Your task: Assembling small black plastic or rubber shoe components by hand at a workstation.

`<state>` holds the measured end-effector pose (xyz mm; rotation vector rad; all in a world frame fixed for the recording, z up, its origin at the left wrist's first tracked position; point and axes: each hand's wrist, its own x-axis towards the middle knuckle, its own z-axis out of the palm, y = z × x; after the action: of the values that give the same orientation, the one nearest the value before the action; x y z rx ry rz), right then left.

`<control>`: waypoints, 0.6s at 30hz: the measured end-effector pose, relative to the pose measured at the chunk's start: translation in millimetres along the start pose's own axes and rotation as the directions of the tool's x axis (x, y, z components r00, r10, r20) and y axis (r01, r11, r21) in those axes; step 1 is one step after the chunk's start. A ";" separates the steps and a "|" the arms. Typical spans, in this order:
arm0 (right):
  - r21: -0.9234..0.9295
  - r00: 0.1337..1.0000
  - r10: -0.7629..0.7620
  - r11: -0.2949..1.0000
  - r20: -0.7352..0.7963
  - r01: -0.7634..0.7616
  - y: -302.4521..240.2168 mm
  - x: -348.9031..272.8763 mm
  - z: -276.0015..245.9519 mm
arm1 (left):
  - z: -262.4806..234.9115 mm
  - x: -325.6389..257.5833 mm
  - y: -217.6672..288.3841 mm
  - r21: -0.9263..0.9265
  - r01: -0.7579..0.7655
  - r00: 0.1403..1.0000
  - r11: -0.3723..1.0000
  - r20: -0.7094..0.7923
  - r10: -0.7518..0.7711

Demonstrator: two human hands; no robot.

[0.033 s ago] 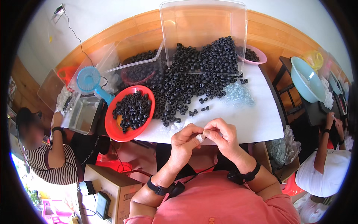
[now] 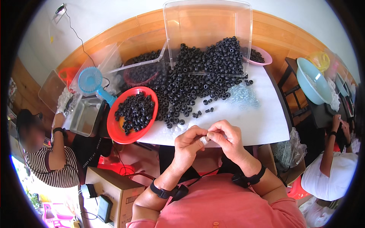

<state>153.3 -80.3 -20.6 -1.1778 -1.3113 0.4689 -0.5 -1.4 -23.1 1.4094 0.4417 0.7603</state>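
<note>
My left hand (image 2: 188,146) and my right hand (image 2: 229,140) meet at the table's near edge, fingertips pinched together. Whatever they pinch is too small or hidden to make out. A white wrap (image 2: 204,140) circles my left thumb. Just beyond my hands, loose black ring-shaped pieces (image 2: 197,114) lie on the white tabletop (image 2: 266,123), in front of a large heap of the same black pieces (image 2: 190,83). Small clear bluish pieces (image 2: 243,95) form a pile to the right of the heap. Tiny white bits (image 2: 173,132) are scattered by my left hand.
On the left stand a red bowl (image 2: 111,127) of black pieces, a blue handheld fan (image 2: 91,80) and a metal tray (image 2: 84,119). A tipped clear bin (image 2: 207,22) backs the heap, beside a pink bowl (image 2: 266,57). People work on both sides. A cardboard box (image 2: 114,190) stands lower left.
</note>
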 end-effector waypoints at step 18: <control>-0.005 1.000 0.019 1.000 -0.002 -0.019 0.2 0.6 -1.5 | 0.6 1.5 1.5 -0.026 0.015 1.000 1.000 -0.009 -0.016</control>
<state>154.9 -80.3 -20.2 -1.1952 -1.3010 0.4780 0.7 -0.9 -21.3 1.3771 0.4477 0.7575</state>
